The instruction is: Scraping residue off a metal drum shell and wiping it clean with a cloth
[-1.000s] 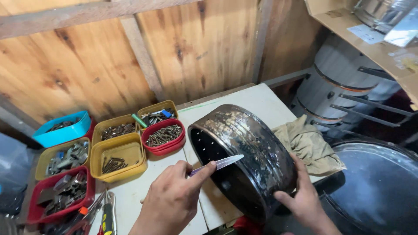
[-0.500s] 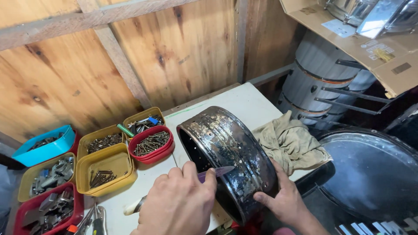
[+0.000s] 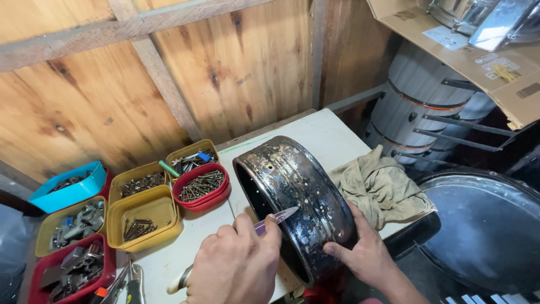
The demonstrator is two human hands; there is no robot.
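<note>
At frame centre on white table (image 3: 332, 135): black metal rim (image 3: 295, 205), upright on edge | left hand (image 3: 233, 270) clenched on knife (image 3: 275, 218), tip against rim | right hand (image 3: 363, 253) gripping rim's lower right edge | beige rag (image 3: 382, 188) just right | screw trays (image 3: 199, 186) left.

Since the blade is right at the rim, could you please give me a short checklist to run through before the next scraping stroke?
1. Drum shell steadied: right hand grips its near edge. Ok.
2. Blade on the work: the tip lies against the shell's inner rim. Ok.
3. Left hand firm on the blade's handle: fingers wrapped around it. Ok.
4. Right hand out of the blade's path: it sits close beside the tip. Not ok.
5. Shell seated on the white table: its underside is hidden. Cannot tell.
6. Rag within reach, beside the shell. Ok.
</note>
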